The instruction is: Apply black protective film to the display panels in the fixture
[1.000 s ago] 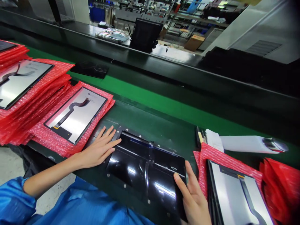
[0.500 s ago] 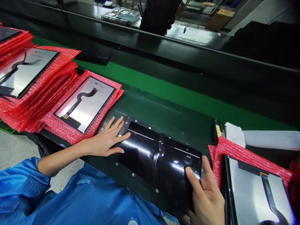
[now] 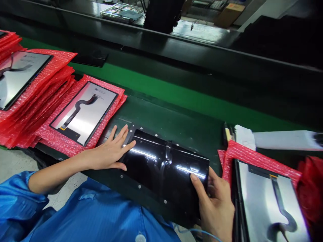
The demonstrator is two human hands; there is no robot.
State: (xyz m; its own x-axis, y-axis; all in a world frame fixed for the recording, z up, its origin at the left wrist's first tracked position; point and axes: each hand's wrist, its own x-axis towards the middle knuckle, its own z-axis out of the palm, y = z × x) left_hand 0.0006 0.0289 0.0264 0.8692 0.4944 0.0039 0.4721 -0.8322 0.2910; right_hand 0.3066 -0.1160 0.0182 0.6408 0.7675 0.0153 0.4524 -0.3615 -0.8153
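A glossy black panel (image 3: 151, 171) lies at the near edge of the desk (image 3: 161, 114), with a bent, shiny crease across its middle. Under it is a dark sheet with white dots (image 3: 129, 135), which shows along its left and far sides. The left hand (image 3: 109, 151) is flat, with its fingers spread wide; it touches the left end of the panel and the sheet. The right hand (image 3: 214, 195) holds the right end, the thumb on the upper face and the other fingers, partly hidden, at the side.

To the left, also near the front edge, a silvery display (image 3: 87, 111) rests on red bubble bags (image 3: 57, 143); beyond it stands a higher red pile (image 3: 47, 92) with another display (image 3: 24, 75) on top. To the right are a third display (image 3: 262, 198), a red bubble bag (image 3: 252, 154) and a white roll (image 3: 282, 140). Toward the far edge, a green strip (image 3: 161, 89) runs along the desk, and a dark flat plate (image 3: 92, 60) lies at its left part.
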